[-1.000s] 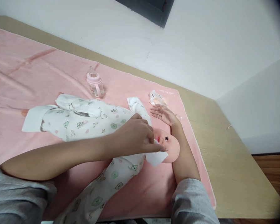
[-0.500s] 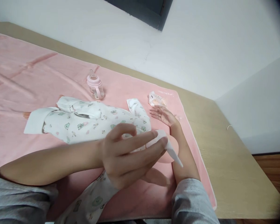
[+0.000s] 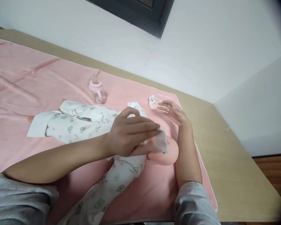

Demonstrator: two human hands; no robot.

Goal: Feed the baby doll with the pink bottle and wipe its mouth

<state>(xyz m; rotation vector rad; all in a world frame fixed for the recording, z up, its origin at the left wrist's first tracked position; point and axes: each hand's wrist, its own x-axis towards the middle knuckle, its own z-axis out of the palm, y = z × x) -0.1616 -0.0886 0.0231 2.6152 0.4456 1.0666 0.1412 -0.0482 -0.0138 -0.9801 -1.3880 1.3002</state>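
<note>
A baby doll with a bald pink head lies on its back, dressed in white pyjamas printed with small green animals. My left hand is above the doll's chest and face, its fingers closed on a thin white wipe. The wipe hangs over the doll's face and hides most of it; whether it touches cannot be told. Beyond the doll's head, my right hand is open with fingers spread and nothing held. Its fingertips are beside a small clear plastic packet.
A pink blanket with some creases covers much of the wooden table. On it a pink-topped baby bottle stands upright beyond the doll's legs. A white wall rises behind the table.
My left hand has moved away from me and turned, bringing the wipe over the doll's face. My right hand has shifted slightly right, staying open near the packet.
</note>
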